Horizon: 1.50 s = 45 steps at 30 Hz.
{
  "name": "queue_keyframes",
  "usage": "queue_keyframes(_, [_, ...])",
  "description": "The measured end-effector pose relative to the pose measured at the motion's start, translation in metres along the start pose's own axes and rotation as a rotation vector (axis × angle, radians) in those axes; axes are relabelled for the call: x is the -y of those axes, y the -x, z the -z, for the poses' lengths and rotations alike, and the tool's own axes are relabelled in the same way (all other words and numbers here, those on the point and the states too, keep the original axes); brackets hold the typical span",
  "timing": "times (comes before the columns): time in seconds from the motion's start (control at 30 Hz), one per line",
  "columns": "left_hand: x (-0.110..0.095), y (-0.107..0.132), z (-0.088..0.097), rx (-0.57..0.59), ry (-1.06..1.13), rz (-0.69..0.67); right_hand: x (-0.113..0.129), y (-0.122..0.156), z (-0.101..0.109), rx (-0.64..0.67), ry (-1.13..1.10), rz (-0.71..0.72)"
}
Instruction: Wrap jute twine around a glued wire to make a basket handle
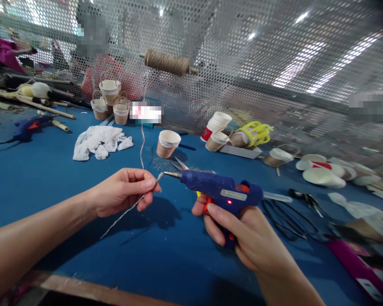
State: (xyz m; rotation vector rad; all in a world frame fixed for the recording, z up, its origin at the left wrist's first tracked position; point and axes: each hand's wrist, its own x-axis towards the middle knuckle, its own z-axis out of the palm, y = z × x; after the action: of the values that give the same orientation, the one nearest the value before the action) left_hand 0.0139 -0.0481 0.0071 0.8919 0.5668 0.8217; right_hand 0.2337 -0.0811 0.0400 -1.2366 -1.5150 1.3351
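Between the thumb and fingers of my left hand (127, 189) is pinched a thin length of twine (119, 219), its free end trailing down to the left. The other, thicker end sticks out past my fingertips. My right hand (242, 231) is wrapped round the handle of a blue glue gun (207, 182), fingers at its orange trigger. The gun's metal nozzle is at the twine's tip, touching or nearly so. A small red light glows on its side, and a clear glue stick (277, 196) protrudes at the back. Scissors (180, 163) lie partly hidden behind the gun.
A twine-wrapped cup (167, 144) with a white rim stands beyond my hands. White cloth pieces (97, 142), several handled cups (110, 91) and a second glue gun (32, 127) lie left. A twine spool (167, 62) hangs on the mesh. Cables (290, 221) and paper cups (324, 177) lie right.
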Motion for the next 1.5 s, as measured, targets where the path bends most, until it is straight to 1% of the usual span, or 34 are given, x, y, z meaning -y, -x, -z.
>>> queue_keyframes(0.1, [-0.0007, -0.0006, -0.0003, -0.013, -0.002, -0.007, -0.0001, 0.0, 0.0, -0.009, 0.004, 0.009])
queue_keyframes(0.33, [-0.0004, -0.0001, -0.0009, -0.041, -0.017, 0.011, -0.0046, -0.0013, 0.0014, 0.031, 0.071, 0.008])
queue_keyframes(0.53, [0.0005, -0.0004, 0.0002, 0.007, 0.019, 0.022, -0.002, -0.0013, 0.0006, -0.019, 0.001, 0.033])
queue_keyframes(0.7, [0.0017, 0.0001, 0.0021, 0.054, 0.097, 0.033, -0.0014, -0.0013, -0.0016, 0.019, 0.01, 0.016])
queue_keyframes(0.83, [0.002, 0.0005, 0.0032, 0.08, 0.137, 0.032, -0.0011, -0.0019, -0.0004, 0.013, 0.02, 0.001])
queue_keyframes(1.3, [0.0008, -0.0002, 0.0035, 0.101, 0.168, 0.031, -0.0003, -0.0017, 0.0011, 0.018, 0.01, 0.0])
queue_keyframes(1.5, [0.0005, 0.0002, 0.0027, 0.106, 0.178, 0.039, -0.0032, -0.0018, -0.0011, -0.004, 0.053, 0.03])
